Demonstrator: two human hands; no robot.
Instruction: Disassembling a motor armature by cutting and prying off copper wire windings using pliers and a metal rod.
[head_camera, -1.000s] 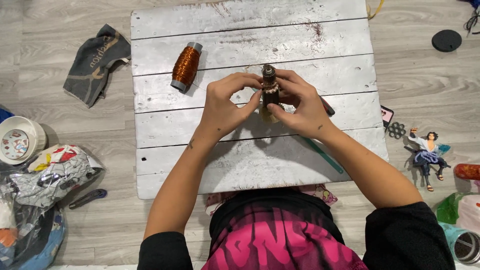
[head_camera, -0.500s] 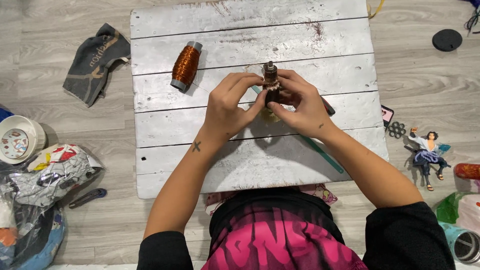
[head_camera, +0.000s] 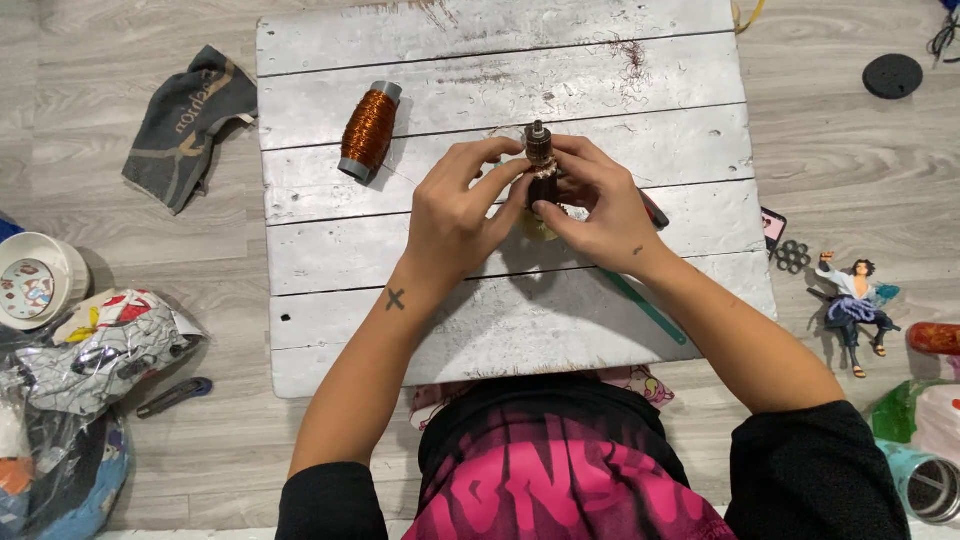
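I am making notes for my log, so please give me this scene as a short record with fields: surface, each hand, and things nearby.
surface: white wooden board lying on a grey plank floor
left hand: left hand grips the small motor part from the left
right hand: right hand grips the same part from the right
on the board: spool of copper wire, lying on its side, apart from the hands
left of the board: grey cloth, white bowl
right of the board: toy figure, black disc
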